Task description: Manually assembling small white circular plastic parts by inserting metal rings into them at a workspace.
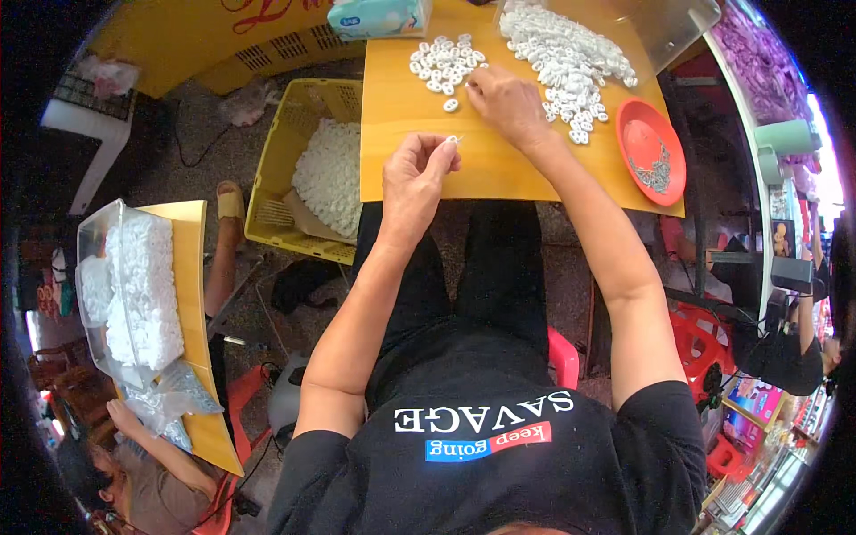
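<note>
My left hand (413, 178) is closed in a pinch over the table's near part, with a small white plastic piece (452, 139) between thumb and fingertips. A thin metal-looking end pokes out beside that piece. Farther off and to the right, my right hand (510, 102) has its fingertips pressed together at the edge of a small pile of white oval pieces with two holes (441, 62). What it pinches, if anything, is too small to make out. One loose white oval piece (450, 105) lies just left of those fingers.
A bigger heap of white pieces (571, 62) spills from a clear plastic bin (673, 31). At the right edge sits a red plate (642, 134) with small metal parts (655, 176). A yellow crate (267, 192) of white pieces stands left. Another person's hand (125, 415) is beside a plastic bag.
</note>
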Tool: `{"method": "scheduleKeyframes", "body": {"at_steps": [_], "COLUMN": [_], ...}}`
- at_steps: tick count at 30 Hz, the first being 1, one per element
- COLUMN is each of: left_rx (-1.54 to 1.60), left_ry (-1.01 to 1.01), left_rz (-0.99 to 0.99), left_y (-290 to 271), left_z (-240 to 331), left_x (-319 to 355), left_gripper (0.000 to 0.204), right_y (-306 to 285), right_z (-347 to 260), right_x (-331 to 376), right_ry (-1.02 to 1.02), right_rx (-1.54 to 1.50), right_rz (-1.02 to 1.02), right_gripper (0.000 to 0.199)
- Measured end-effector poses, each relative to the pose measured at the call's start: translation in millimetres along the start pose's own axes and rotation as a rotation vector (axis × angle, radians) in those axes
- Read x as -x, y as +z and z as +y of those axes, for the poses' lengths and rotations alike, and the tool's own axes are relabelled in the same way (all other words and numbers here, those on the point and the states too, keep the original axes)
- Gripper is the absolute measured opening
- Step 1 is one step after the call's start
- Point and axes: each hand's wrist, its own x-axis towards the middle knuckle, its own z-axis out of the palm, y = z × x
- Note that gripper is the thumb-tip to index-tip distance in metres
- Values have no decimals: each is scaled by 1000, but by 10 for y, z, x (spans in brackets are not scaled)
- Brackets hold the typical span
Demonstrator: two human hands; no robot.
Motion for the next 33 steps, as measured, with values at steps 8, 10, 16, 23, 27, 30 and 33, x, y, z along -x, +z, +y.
{"method": "scheduleKeyframes", "body": {"at_steps": [8,10,16,23,27,30,33], "left_rx": [60,126,141,125,138,161,254], "left_ry": [76,126,146,101,44,17,-35], "left_rz": [-16,-17,-127,-138,-128,-121,-130], "left_y": [71,139,304,403,412,431,446], "left_z": [24,79,107,14,34,18,39], "left_x": [40,56,174,276,313,325,354], "left_gripper": [14,13,11,13,14,15,17], "right_y": [-364,-558,-762,-754,-739,-705,-684], "right_z": [-47,-188,-234,-283,-355,-370,-354], "right_x": [300,428,687,856,993,1050,1075], "right_ry": [382,498,665,707,743,699,631], "right_rx": [-988,-1169,-1495,-1477,-1577,-1537,-1419], "right_rz": [-132,-178,-274,-166,-81,-57,3], "right_gripper": [23,22,19,20,26,29,27]}}
